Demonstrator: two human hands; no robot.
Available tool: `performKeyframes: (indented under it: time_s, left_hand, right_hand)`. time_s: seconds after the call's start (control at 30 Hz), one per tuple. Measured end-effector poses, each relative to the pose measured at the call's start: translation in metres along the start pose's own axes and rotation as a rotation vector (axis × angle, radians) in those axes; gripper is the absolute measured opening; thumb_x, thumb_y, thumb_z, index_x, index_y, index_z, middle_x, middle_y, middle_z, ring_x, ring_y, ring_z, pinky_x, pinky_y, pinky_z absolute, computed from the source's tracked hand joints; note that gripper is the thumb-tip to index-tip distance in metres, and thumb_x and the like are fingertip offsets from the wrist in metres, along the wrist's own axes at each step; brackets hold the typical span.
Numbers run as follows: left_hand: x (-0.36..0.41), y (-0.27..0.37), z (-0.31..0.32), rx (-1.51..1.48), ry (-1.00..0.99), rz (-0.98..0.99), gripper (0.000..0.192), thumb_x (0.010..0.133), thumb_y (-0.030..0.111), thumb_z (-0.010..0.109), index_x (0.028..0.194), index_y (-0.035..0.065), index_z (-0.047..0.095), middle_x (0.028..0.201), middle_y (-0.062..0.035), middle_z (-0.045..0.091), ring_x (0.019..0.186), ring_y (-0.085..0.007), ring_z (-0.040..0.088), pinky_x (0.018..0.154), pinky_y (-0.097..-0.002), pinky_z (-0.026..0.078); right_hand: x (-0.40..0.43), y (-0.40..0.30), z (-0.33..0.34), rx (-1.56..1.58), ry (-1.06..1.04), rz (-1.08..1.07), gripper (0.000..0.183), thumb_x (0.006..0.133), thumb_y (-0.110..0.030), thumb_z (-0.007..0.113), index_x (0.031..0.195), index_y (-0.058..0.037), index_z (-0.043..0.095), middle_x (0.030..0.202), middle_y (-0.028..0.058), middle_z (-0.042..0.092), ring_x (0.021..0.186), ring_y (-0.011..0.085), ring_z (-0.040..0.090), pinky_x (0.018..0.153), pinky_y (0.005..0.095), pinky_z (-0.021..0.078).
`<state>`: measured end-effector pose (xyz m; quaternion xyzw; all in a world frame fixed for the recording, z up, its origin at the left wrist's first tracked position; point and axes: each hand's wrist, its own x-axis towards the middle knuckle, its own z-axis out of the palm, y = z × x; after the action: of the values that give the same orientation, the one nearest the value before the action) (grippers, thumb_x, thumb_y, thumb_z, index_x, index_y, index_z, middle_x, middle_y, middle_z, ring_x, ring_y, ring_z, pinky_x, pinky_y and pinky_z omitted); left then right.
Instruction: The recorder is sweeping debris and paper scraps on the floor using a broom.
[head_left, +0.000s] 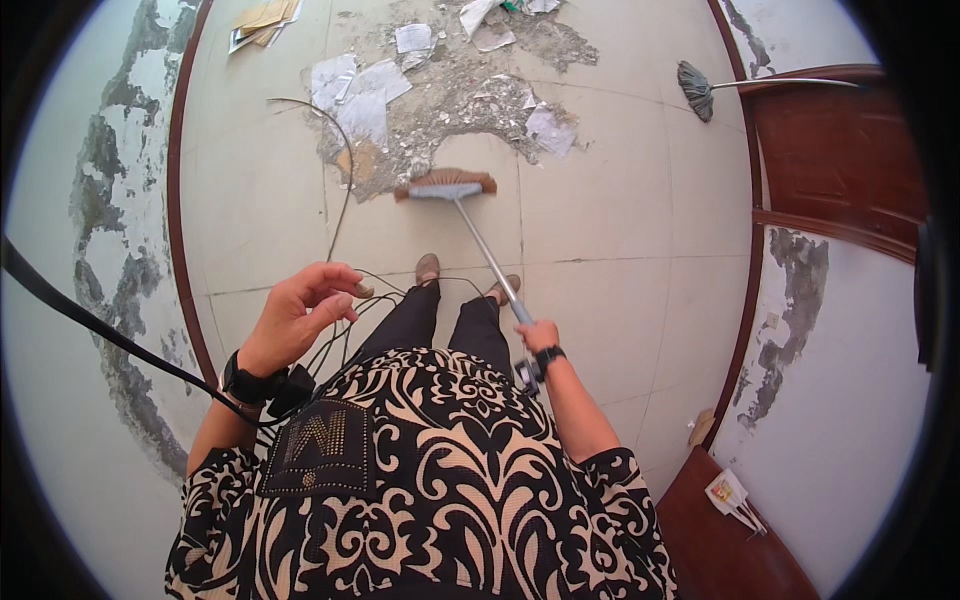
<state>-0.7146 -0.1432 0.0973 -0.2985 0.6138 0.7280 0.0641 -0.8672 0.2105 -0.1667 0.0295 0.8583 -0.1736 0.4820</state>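
My right hand (538, 335) grips the metal handle of a broom (453, 186). The broom's brown bristles lie on the tiled floor, at the near edge of a spread of plaster rubble (457, 105). My left hand (300, 311) is raised on the left with its fingers curled, and a small greyish-tan piece shows at the fingertips. Whether the hand grips that piece firmly is unclear. Loops of thin dark cable (350, 169) hang beside and below this hand, and one length arches forward over the floor.
Paper sheets (371, 90) lie among the rubble, and brown envelopes (266, 19) lie at the far left. A mop (697, 90) leans by the red-brown door (832, 150). Right of me stands a red-brown wooden surface (720, 532) bearing a white packet (726, 491). Both walls have peeling plaster.
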Motion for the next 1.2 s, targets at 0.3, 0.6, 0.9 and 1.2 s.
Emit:
performKeyframes:
  time_s: [0.3,0.6,0.9,1.2]
  left_hand:
    - [0.017,0.002,-0.004,-0.016,-0.088,0.024,0.022,0.085,0.003,0.051,0.106,-0.0020,0.050,0.094,-0.0091,0.058,0.079,-0.0130,0.057,0.073,-0.0249,0.047]
    - [0.024,0.000,0.013,0.034,-0.136,0.014,0.022,0.085,0.007,0.052,0.106,-0.0008,0.051,0.095,-0.0075,0.060,0.078,-0.0114,0.057,0.072,-0.0238,0.047]
    - [-0.003,0.003,0.006,0.081,-0.113,-0.016,0.021,0.085,0.006,0.051,0.105,-0.0009,0.052,0.095,-0.0068,0.059,0.078,-0.0112,0.058,0.072,-0.0233,0.047]
    - [-0.015,-0.017,-0.012,0.074,-0.046,0.022,0.022,0.084,0.005,0.052,0.105,-0.0014,0.052,0.095,-0.0089,0.060,0.078,-0.0122,0.058,0.072,-0.0242,0.048]
  right_hand:
    - [-0.016,-0.055,-0.033,0.522,-0.201,0.149,0.020,0.075,-0.022,0.061,0.067,-0.0095,0.047,0.055,-0.0015,0.045,0.038,0.0057,0.036,0.031,0.0222,0.0232]
    - [-0.060,0.056,-0.017,0.062,0.009,0.034,0.022,0.067,-0.020,0.059,0.070,0.0010,0.053,0.056,0.0103,0.056,0.045,0.0188,0.055,0.042,0.0311,0.0443]
    - [-0.028,0.029,0.009,0.206,-0.165,0.204,0.016,0.068,-0.015,0.059,0.065,-0.0009,0.053,0.054,0.0069,0.053,0.038,0.0149,0.048,0.031,0.0291,0.0343]
    - [-0.028,0.031,0.015,0.219,-0.108,0.089,0.017,0.069,-0.011,0.056,0.081,-0.0044,0.045,0.054,0.0046,0.046,0.038,0.0130,0.044,0.029,0.0274,0.0293]
